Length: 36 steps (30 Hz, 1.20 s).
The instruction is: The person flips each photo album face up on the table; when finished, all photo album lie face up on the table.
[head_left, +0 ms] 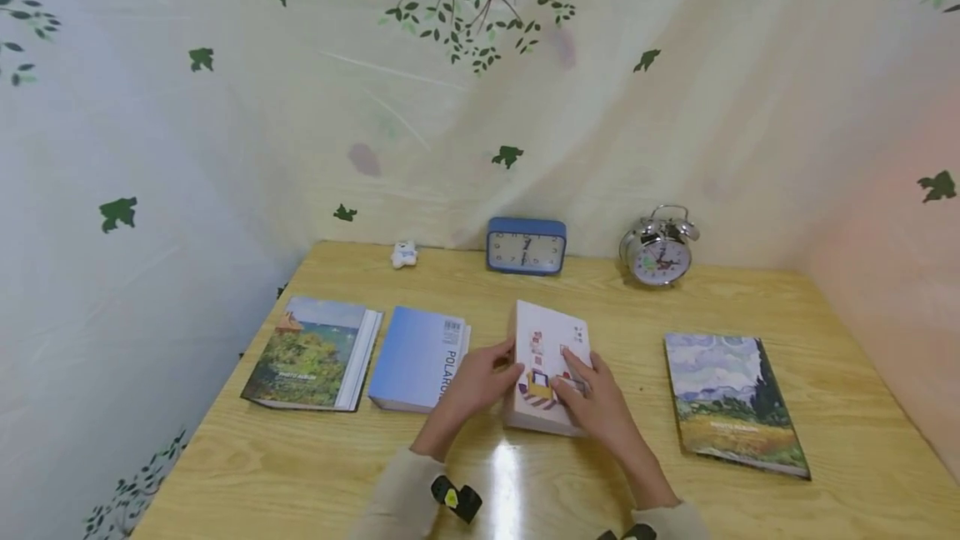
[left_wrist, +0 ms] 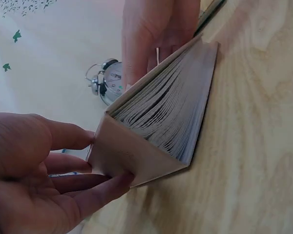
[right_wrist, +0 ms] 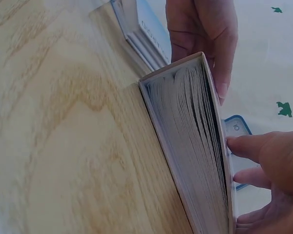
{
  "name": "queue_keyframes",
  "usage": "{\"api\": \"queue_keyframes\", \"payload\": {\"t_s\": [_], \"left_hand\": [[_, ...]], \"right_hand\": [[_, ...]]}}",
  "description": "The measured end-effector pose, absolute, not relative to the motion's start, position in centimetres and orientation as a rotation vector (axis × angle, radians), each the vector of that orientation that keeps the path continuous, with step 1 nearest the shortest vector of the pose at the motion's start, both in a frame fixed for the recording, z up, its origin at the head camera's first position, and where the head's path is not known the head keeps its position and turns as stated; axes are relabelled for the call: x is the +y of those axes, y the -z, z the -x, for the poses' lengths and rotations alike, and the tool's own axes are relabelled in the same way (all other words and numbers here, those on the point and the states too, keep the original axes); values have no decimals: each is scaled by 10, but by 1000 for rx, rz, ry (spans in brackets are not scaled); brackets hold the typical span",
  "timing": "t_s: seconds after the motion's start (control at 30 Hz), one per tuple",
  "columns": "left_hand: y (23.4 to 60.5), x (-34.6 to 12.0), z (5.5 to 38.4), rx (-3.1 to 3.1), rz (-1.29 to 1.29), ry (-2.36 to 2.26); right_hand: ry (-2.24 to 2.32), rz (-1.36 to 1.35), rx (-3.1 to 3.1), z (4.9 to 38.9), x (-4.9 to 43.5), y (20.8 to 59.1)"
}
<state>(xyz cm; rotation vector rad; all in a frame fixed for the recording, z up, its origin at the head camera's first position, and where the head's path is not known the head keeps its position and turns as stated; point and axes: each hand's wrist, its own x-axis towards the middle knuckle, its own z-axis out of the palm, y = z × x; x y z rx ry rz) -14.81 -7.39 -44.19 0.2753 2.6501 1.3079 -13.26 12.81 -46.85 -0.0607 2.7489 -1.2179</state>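
Observation:
A thick, closed photo album with a pale illustrated cover lies on the table in the head view. My left hand is at its left side, fingertips touching the spine in the left wrist view. My right hand rests on the front cover with its fingers spread. The right wrist view shows the bottom edge of the many pages between the covers. Nearest on the left is a blue album lettered "POLARO", its end hidden by my left hand.
A landscape-painted album lies far left, another painted album on the right. Along the back stand a small white figurine, a blue rectangular clock and a silver twin-bell alarm clock. A patterned curtain hangs behind the table.

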Motion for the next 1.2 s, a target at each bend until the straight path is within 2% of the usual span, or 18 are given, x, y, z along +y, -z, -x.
{"api": "queue_keyframes", "payload": {"t_s": [0.33, 0.6, 0.8, 0.93, 1.2], "left_hand": [[452, -78, 149, 2622, -258, -1308], [447, -78, 150, 2835, -239, -1339], [439, -42, 146, 2915, -418, -1694], [444, -14, 138, 2801, -540, -1761], [463, 47, 117, 2444, -520, -1865]], "right_hand": [[1107, 144, 2826, 129, 128, 470], [1160, 87, 2813, 128, 137, 467], [1269, 109, 2895, 127, 174, 461], [1241, 58, 2929, 120, 210, 455], [1144, -52, 2997, 107, 280, 442]]}}
